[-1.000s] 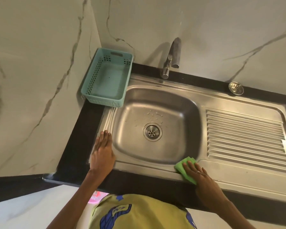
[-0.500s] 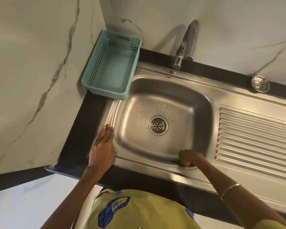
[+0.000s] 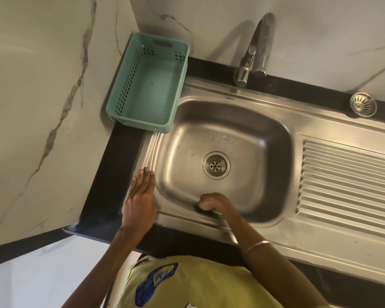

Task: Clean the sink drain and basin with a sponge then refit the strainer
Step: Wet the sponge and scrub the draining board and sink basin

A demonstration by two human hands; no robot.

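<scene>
Two hands work at the stainless steel sink basin (image 3: pixel 249 121). The left hand (image 3: pixel 140 201) lies flat with straight fingers on the basin's left rim, pointing away from the person. The right hand (image 3: pixel 213 203) curls its fingers round a green sponge (image 3: pixel 216 211), pressed against the basin's near wall; only a sliver shows, so its long axis cannot be told. The round perforated metal strainer (image 3: pixel 363 104) sits on the black tabletop (image 3: pixel 111 174) at the far right, well apart from the open round drain (image 3: pixel 216 165).
</scene>
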